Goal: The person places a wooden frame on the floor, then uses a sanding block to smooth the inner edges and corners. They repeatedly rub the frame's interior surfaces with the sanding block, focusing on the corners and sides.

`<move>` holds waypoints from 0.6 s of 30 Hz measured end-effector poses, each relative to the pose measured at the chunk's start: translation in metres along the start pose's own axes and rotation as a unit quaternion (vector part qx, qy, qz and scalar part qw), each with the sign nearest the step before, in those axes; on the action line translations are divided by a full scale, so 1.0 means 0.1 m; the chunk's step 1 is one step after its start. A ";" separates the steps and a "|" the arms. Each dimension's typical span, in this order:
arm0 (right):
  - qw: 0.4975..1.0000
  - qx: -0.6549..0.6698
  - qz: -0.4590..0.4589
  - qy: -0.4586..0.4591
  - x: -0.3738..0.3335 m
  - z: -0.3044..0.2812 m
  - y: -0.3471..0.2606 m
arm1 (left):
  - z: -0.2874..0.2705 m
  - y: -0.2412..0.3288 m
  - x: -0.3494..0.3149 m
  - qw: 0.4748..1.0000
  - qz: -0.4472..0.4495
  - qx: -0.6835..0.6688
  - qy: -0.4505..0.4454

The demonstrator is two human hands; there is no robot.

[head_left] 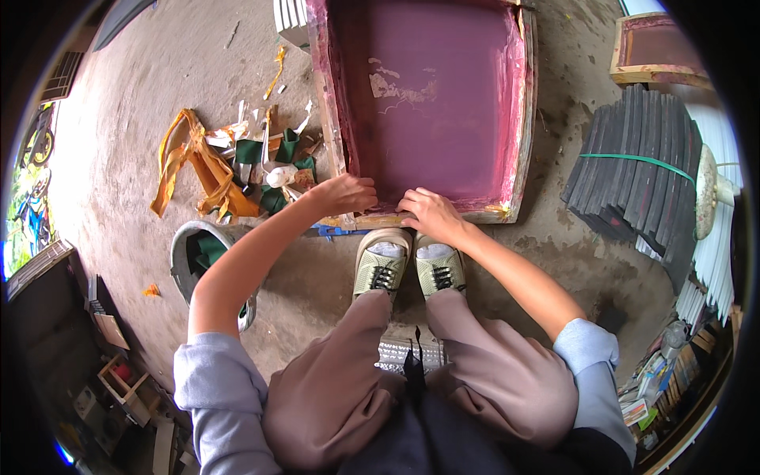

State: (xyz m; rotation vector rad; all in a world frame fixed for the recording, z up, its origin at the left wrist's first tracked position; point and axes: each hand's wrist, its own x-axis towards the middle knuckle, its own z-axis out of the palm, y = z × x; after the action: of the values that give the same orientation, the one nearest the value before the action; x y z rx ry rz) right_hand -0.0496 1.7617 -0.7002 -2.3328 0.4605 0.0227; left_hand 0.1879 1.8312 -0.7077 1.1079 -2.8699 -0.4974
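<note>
A large screen printing frame [520, 150] lies in front of my shoes, its wooden rails edged with pinkish-red film. Dark purple mesh [451, 134] fills it, with a pale, patchy mark near the middle. At the near left corner my left hand [346, 195] is closed, fingers curled over the near rail; anything pinched in it is hidden. My right hand [433, 215] is closed around the middle of that same rail, fingertips on the inner edge and thumb at the outer side. A strip of blue tape [340, 232] shows under the near rail.
Left of the frame lie crumpled orange tape [190, 170] and green and white scraps [249, 152]. A grey bucket [186, 257] stands by my left forearm. To the right are a strapped stack of dark slats [633, 162] and a smaller screen frame [661, 77].
</note>
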 end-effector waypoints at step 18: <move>0.997 0.028 0.067 -0.026 0.20 0.07 0.05 | -0.06 0.23 0.11 0.990 -0.102 0.087 -0.040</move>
State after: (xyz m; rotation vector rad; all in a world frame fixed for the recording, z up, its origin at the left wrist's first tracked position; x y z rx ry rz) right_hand -0.0322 1.7571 -0.7117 -2.2384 0.5834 0.1325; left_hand 0.1653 1.8379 -0.6959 1.4522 -2.9309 -0.3077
